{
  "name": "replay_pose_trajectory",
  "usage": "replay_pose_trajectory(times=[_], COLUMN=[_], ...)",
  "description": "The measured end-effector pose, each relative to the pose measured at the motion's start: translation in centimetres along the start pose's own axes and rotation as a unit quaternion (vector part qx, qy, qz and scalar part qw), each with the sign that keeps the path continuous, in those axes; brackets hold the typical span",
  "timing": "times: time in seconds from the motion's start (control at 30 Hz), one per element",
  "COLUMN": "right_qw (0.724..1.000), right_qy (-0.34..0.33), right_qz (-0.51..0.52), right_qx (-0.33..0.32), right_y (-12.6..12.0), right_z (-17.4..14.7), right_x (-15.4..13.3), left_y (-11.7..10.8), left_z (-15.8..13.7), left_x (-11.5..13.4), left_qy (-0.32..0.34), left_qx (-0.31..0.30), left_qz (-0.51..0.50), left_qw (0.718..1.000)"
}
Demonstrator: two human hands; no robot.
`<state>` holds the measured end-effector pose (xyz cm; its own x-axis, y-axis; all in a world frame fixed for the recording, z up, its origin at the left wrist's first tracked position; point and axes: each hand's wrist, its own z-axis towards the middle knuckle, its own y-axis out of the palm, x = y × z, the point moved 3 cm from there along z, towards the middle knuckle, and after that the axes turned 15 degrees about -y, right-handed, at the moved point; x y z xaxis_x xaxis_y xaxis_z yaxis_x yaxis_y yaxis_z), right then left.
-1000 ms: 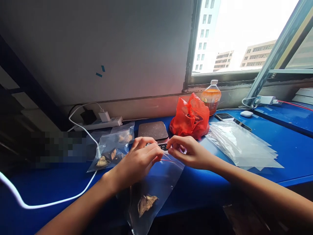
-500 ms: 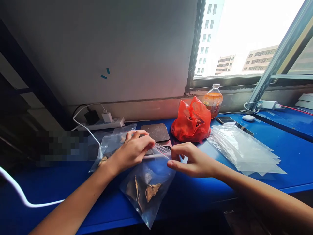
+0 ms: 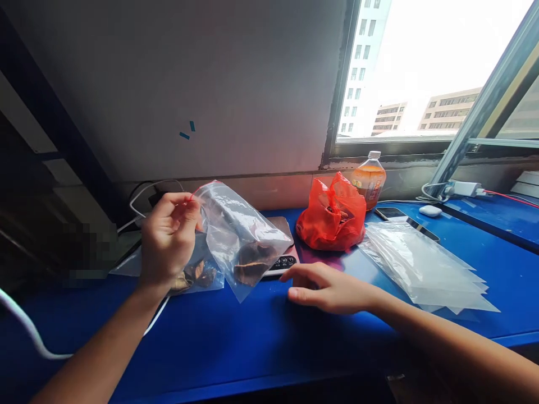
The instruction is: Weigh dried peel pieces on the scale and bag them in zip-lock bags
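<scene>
My left hand (image 3: 172, 230) pinches a top corner of a clear zip bag (image 3: 244, 219), by its red zip line. Brown dried slices lie in the bottom of the bag, which hangs tilted to the right, in front of a kitchen scale (image 3: 284, 262). My right hand (image 3: 326, 287) is apart from the bag, fingers loosely curled and spread, holding nothing just above the blue table. Behind my left wrist, another clear bag with dried pieces (image 3: 201, 275) lies on the table, partly hidden.
A red plastic bag (image 3: 332, 219) with dark pieces stands beyond my right hand, before a drink bottle (image 3: 370, 179). Flat clear bags (image 3: 425, 264) are stacked at the right, by a phone (image 3: 389, 212) and a white case (image 3: 430, 211). White cable (image 3: 33, 331) crosses the left.
My right hand has let go of the zip bag. My left hand has moved left, lifting the bag and swinging it up and over in front of the scale.
</scene>
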<state>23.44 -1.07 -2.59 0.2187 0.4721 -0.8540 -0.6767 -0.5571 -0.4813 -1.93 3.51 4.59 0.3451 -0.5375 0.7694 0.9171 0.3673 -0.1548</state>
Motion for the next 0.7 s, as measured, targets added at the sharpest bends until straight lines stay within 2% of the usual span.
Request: replay_pose_trajectory(times=[0.1,0.2,0.3,0.4,0.47,0.6,0.7], right_qw=[0.991,0.966,0.943,0.941,0.929,0.865,0.819], right_qy=[-0.022,-0.047,-0.031,-0.004,0.016,0.077,0.109], right_qz=[0.131,0.228,0.254,0.192,0.12,-0.04,-0.198], right_qx=[0.014,0.114,0.212,0.279,0.349,0.494,0.527], right_y=[1.5,1.4,0.3,-1.7,-3.8,-9.1,-12.0], right_z=[0.3,0.3,-0.6,-3.3,-6.2,-12.8,-15.1], right_x=[-0.2,-0.2,0.0,0.2,0.3,0.4,-0.3], left_y=[1.2,2.2,2.7,3.1,3.4,4.2,4.7], left_z=[-1.7,-3.1,-3.7,-3.7,-4.0,-4.8,-5.2], left_x=[0.4,0.5,0.2,0.5,1.0,1.8,1.7], left_qy=[0.003,0.006,0.027,0.071,0.118,0.199,0.213], left_qx=[-0.009,-0.07,-0.147,-0.213,-0.253,-0.311,-0.332], left_qz=[-0.012,0.017,0.041,0.056,0.081,0.116,0.13], left_qw=[1.0,0.997,0.988,0.973,0.957,0.922,0.91])
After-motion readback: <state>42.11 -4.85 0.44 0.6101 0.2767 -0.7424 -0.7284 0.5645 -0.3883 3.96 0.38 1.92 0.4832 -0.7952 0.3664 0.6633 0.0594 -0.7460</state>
